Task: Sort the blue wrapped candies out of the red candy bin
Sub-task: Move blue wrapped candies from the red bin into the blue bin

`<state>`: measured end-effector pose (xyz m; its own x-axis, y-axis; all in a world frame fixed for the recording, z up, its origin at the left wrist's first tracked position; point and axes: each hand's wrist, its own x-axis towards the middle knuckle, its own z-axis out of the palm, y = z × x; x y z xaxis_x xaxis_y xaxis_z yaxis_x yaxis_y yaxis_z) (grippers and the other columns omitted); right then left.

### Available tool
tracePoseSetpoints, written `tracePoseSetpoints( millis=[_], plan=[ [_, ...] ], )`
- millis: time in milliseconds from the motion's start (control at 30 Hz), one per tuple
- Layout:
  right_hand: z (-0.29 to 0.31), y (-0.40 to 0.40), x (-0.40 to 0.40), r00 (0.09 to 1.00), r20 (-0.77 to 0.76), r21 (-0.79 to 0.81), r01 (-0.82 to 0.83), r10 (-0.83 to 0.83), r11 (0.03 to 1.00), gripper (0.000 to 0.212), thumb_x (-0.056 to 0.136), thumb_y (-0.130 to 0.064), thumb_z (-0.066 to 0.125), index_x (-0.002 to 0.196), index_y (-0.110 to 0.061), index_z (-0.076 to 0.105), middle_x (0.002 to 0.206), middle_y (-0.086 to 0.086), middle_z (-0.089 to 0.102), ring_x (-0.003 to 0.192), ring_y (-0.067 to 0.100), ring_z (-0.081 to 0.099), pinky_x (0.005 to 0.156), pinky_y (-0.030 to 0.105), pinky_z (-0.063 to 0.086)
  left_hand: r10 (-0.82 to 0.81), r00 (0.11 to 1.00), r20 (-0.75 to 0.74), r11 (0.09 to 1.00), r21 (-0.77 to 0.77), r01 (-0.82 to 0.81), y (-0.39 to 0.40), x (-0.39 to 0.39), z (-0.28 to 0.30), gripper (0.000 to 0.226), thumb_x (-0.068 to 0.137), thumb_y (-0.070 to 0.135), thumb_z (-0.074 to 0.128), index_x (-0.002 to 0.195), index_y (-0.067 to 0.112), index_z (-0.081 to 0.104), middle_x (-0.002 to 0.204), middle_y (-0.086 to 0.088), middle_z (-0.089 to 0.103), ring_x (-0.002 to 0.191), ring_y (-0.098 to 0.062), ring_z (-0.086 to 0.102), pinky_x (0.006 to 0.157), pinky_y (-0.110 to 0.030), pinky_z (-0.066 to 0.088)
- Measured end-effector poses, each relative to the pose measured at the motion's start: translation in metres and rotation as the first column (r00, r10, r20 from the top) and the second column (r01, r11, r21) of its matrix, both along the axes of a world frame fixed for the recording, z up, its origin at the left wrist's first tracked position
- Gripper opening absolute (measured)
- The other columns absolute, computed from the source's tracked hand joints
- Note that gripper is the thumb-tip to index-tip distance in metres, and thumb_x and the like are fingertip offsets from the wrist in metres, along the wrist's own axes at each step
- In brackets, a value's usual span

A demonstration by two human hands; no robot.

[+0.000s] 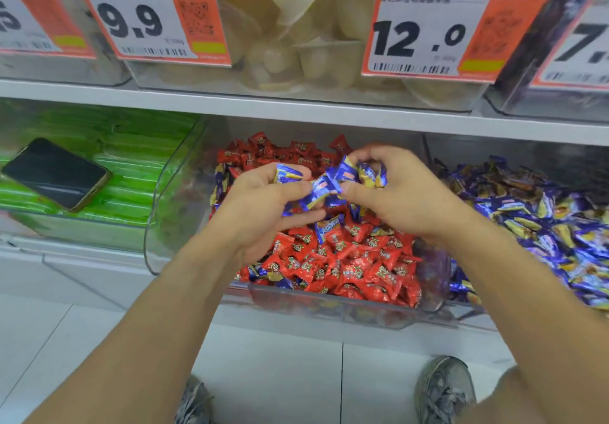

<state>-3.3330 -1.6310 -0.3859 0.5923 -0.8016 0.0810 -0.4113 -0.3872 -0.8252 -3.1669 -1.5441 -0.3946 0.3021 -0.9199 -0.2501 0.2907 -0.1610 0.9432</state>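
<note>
A: Blue candies (329, 183)?
B: Shiny blue-gold wrappers, bunched above the red candy bin (329, 305). Left hand (263, 206) and right hand (395, 189) both curled round them.

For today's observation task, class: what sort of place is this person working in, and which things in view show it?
Most likely a shop's loose-sweets aisle. Price tags hang on the shelf, clear bins hold heaps of candies, and both hands, left and right, hold blue ones.

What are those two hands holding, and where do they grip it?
Both hold blue wrapped candies: left hand and right hand bunch them by their wrappers in curled fingers.
</note>
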Motion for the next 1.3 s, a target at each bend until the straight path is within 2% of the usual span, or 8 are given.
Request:
tracePoseSetpoints(
  millis=[267, 367, 500, 633, 800, 933, 1100, 1300],
  plan=[
    [0.009, 0.023, -0.027, 0.983, 0.183, 0.344, -0.093, 0.03, 0.934, 0.028, 0.088, -0.003, 0.064, 0.113, -0.014, 0.057, 0.072, 0.003, 0.055, 0.06, 0.02, 0.04, 0.05, 0.028, 0.03, -0.023, 0.99, 0.138, 0.986, -0.162, 0.045, -0.01, -0.057, -0.002, 0.009, 0.094, -0.003, 0.054, 0.099, 0.003, 0.059, 0.092, -0.014, 0.071, 0.073, -0.022, 0.069, 0.066, -0.037, 0.06],
    [0.014, 0.024, -0.051, 0.958, 0.271, 0.402, -0.026, -0.092, 0.915, 0.022, 0.094, -0.018, 0.064, 0.114, -0.009, 0.058, 0.075, 0.006, 0.057, 0.059, 0.018, 0.043, 0.051, 0.027, 0.036, -0.006, 0.962, 0.274, 0.968, -0.239, 0.075, -0.021, -0.083, -0.003, 0.011, 0.091, 0.003, 0.062, 0.097, 0.012, 0.062, 0.092, -0.012, 0.072, 0.081, -0.025, 0.067, 0.076, -0.045, 0.058],
    [0.019, 0.016, -0.095, 0.885, 0.36, 0.463, 0.107, -0.297, 0.88, 0.01, 0.096, -0.01, 0.061, 0.105, -0.006, 0.063, 0.068, 0.007, 0.054, 0.05, 0.012, 0.042, 0.042, 0.022, 0.034, -0.015, 0.915, 0.403, 0.936, -0.317, 0.155, -0.035, -0.129, -0.002, 0.007, 0.092, 0.016, 0.062, 0.097, 0.02, 0.062, 0.073, 0.001, 0.065, 0.064, -0.015, 0.059, 0.061, -0.037, 0.051],
    [0.018, -0.005, -0.148, 0.877, 0.232, 0.282, 0.354, -0.421, 0.892, 0.002, 0.093, -0.018, 0.065, 0.094, -0.02, 0.066, 0.078, 0.001, 0.065, 0.055, 0.013, 0.052, 0.047, 0.024, 0.042, -0.006, 0.773, 0.634, 0.923, -0.294, 0.248, -0.053, -0.166, -0.001, 0.006, 0.095, 0.018, 0.059, 0.097, 0.023, 0.059, 0.066, 0.009, 0.059, 0.059, -0.006, 0.054, 0.061, -0.023, 0.044],
    [0.012, -0.03, -0.191, 0.842, 0.067, 0.008, 0.536, -0.535, 0.844, 0.031, 0.076, -0.001, 0.077, 0.102, -0.014, 0.065, 0.088, 0.005, 0.071, 0.077, 0.019, 0.065, 0.075, 0.036, 0.055, -0.155, 0.493, 0.856, 0.893, -0.091, 0.441, -0.087, -0.205, 0.003, 0.033, 0.077, 0.035, 0.076, 0.107, 0.026, 0.064, 0.102, -0.004, 0.066, 0.091, -0.014, 0.063, 0.087, -0.028, 0.051],
    [0.008, -0.039, -0.199, 0.778, 0.041, -0.002, 0.627, -0.626, 0.779, 0.044, 0.072, -0.004, 0.074, 0.112, -0.015, 0.059, 0.099, 0.008, 0.068, 0.077, 0.027, 0.07, 0.066, 0.039, 0.059, -0.109, 0.193, 0.975, 0.877, 0.003, 0.481, -0.085, -0.196, 0.007, 0.042, 0.08, 0.038, 0.071, 0.119, 0.025, 0.064, 0.113, 0.001, 0.062, 0.104, -0.017, 0.057, 0.098, -0.028, 0.042],
    [0.009, -0.033, -0.178, 0.836, -0.039, -0.113, 0.541, -0.547, 0.834, 0.029, 0.078, -0.009, 0.069, 0.095, -0.032, 0.069, 0.09, 0.003, 0.07, 0.065, 0.021, 0.06, 0.071, 0.031, 0.051, 0.236, 0.215, 0.948, 0.903, -0.295, 0.311, -0.038, -0.13, -0.004, 0.012, 0.083, 0.014, 0.059, 0.09, 0.017, 0.069, 0.093, 0.004, 0.067, 0.093, -0.014, 0.057, 0.087, -0.022, 0.039],
    [0.013, 0.005, -0.103, 0.921, 0.003, -0.269, 0.376, -0.389, 0.887, 0.022, 0.081, -0.008, 0.065, 0.086, -0.027, 0.074, 0.073, -0.02, 0.064, 0.06, -0.005, 0.056, 0.061, 0.003, 0.039, -0.119, -0.014, 0.993, 0.987, 0.12, 0.108, -0.023, -0.035, -0.035, 0.047, 0.093, 0.039, 0.058, 0.131, 0.013, 0.056, 0.132, -0.01, 0.055, 0.125, -0.03, 0.045, 0.107, -0.039, 0.034]
  ],
)
